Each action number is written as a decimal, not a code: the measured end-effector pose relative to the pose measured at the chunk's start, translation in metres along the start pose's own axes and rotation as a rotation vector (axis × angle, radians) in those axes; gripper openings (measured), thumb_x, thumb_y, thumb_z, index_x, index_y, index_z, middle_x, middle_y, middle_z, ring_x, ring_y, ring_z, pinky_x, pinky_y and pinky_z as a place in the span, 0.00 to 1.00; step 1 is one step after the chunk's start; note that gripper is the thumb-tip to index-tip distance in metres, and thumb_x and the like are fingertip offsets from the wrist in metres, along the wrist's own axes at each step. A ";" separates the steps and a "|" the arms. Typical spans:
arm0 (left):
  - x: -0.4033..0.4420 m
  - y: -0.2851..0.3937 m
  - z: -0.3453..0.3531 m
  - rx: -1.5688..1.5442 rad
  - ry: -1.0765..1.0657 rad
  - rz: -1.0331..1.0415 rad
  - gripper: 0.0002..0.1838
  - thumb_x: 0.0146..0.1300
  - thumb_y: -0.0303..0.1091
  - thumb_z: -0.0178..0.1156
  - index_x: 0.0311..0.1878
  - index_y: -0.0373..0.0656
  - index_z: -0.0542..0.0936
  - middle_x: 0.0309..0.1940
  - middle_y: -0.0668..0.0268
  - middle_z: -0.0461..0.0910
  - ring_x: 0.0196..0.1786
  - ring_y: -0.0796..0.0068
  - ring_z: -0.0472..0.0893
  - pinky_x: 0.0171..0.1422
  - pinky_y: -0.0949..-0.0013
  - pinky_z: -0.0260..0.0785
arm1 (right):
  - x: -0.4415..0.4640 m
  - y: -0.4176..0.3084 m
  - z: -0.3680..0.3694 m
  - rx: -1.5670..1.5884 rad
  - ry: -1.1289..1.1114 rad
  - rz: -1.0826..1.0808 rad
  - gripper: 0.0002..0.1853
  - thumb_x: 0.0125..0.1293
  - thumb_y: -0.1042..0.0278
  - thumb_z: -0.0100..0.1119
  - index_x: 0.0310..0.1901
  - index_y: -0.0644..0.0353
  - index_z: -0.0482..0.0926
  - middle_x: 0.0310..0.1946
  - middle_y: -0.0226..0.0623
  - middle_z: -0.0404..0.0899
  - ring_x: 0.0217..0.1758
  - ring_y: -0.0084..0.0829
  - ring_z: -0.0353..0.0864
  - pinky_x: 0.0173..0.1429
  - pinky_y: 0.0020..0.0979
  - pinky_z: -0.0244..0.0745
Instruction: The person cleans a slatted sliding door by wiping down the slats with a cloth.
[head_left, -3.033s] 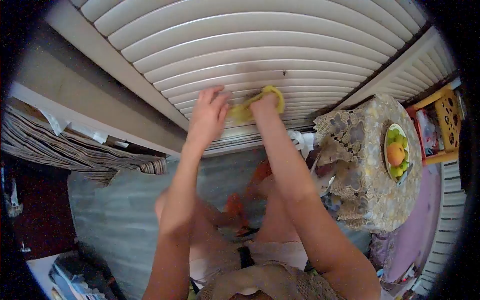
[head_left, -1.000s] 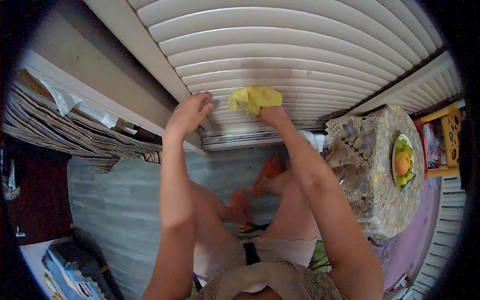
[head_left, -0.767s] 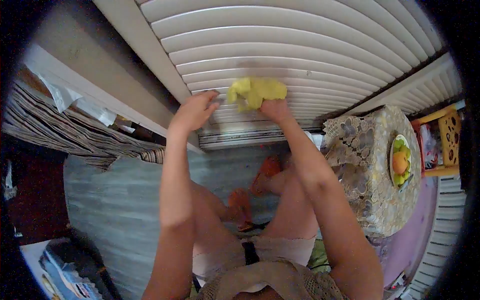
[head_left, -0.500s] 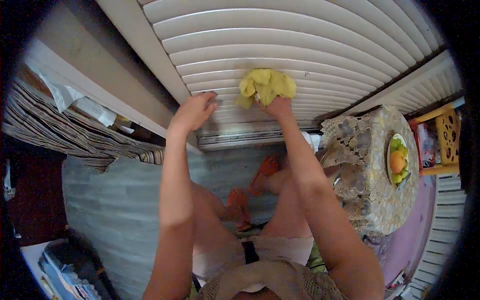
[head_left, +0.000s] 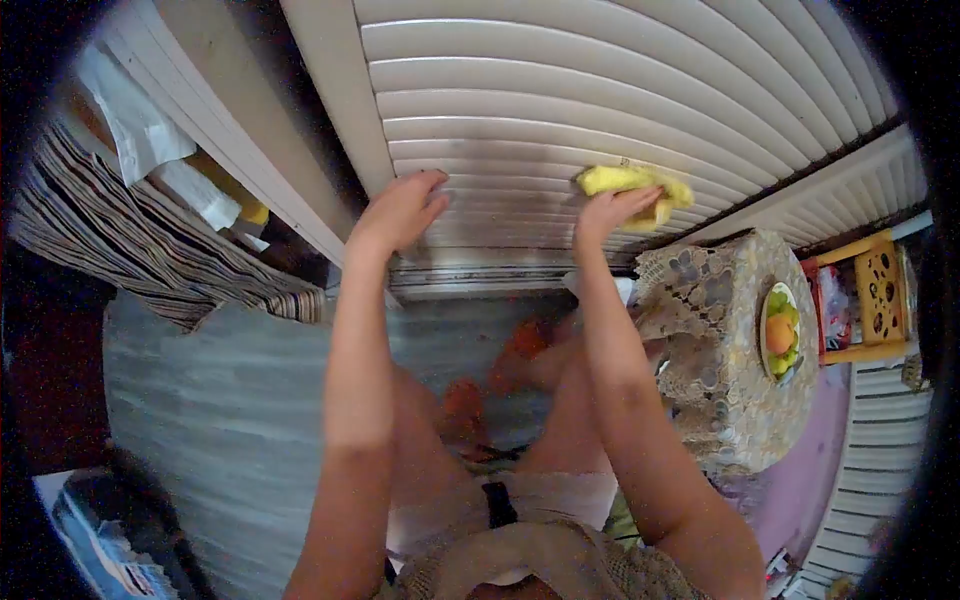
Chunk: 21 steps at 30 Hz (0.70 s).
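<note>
White slats run across the louvered panel [head_left: 520, 125] in front of me. Against its lower right part lies a yellow cloth [head_left: 640, 190], pressed there by my right hand [head_left: 620, 208], whose fingers are stretched out over it. My left hand [head_left: 402, 212] rests at the panel's lower left, beside the upright frame. Its fingers are apart and nothing is in them.
At the right, a round table with a lace cloth [head_left: 730, 400] bears a plate of fruit [head_left: 780, 333]. Behind it stands a yellow and red shelf [head_left: 880, 295]. A striped cloth [head_left: 130, 230] hangs at the left. Orange footwear [head_left: 462, 410] shows on the grey floor [head_left: 230, 400].
My right hand has moved right along the slats with the yellow cloth, and its fingers have straightened over it. My left hand stays near the frame. The view has shifted somewhat.
</note>
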<state>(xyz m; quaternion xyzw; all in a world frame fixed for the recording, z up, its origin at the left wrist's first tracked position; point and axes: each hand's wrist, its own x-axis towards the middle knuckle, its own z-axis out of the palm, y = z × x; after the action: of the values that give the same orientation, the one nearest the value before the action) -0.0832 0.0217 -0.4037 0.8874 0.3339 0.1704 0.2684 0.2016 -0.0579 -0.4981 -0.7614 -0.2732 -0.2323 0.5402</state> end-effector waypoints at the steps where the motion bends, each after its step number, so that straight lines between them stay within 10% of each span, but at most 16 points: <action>1: 0.001 0.003 0.000 -0.006 -0.035 -0.048 0.19 0.63 0.39 0.53 0.53 0.38 0.74 0.50 0.50 0.76 0.54 0.49 0.73 0.59 0.56 0.65 | -0.011 0.005 0.001 -0.005 -0.004 -0.007 0.48 0.55 0.68 0.59 0.69 0.70 0.36 0.71 0.59 0.35 0.75 0.50 0.37 0.75 0.39 0.37; 11: 0.008 -0.001 0.023 0.058 -0.062 0.027 0.19 0.61 0.37 0.54 0.54 0.40 0.74 0.46 0.51 0.78 0.52 0.51 0.75 0.57 0.55 0.66 | -0.133 -0.064 -0.002 0.022 -0.636 -0.345 0.42 0.50 0.66 0.62 0.64 0.71 0.52 0.66 0.61 0.47 0.70 0.62 0.43 0.73 0.49 0.40; 21: 0.005 -0.004 0.010 0.030 -0.073 0.000 0.20 0.63 0.38 0.53 0.54 0.37 0.73 0.50 0.50 0.76 0.53 0.51 0.75 0.58 0.57 0.67 | -0.048 -0.033 0.012 0.057 0.028 0.102 0.29 0.59 0.67 0.53 0.57 0.75 0.55 0.57 0.62 0.57 0.62 0.56 0.56 0.66 0.48 0.51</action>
<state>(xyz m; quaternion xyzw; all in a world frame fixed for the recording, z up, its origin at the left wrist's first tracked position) -0.0765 0.0237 -0.4136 0.8970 0.3264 0.1327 0.2671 0.1442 -0.0455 -0.5103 -0.7552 -0.2329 -0.2072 0.5766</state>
